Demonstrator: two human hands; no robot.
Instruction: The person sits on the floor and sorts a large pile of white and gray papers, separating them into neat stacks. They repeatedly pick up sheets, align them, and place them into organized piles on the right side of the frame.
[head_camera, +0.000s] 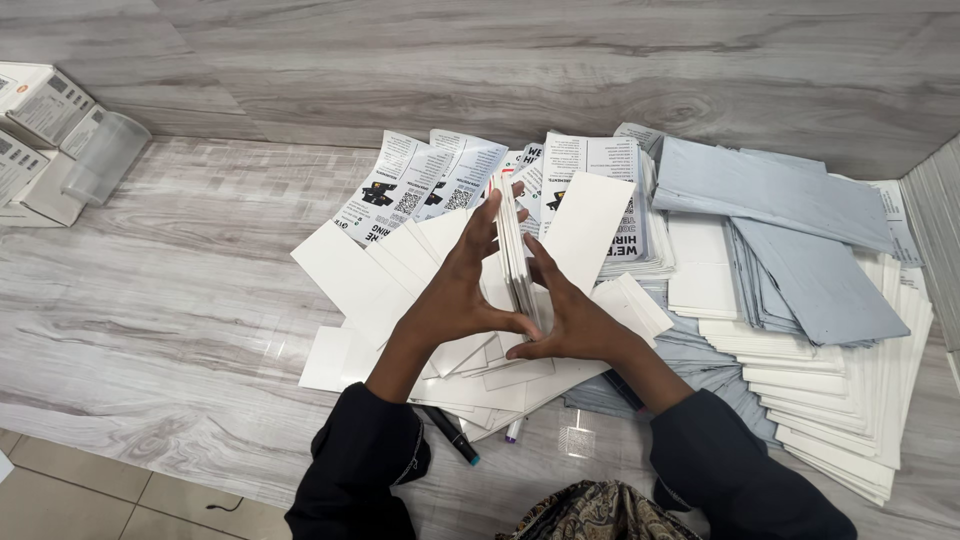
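Head view: left hand (452, 300) and right hand (572, 318) squeeze an upright card stack (513, 245) between them (thumbs below); loose grip could spill cards.

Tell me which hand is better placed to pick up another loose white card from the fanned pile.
Left, probably. Both hands press the upright stack of cards between them, but the left hand lies directly over the loose white cards fanned out on its side; the right hand sits nearer the printed leaflets.
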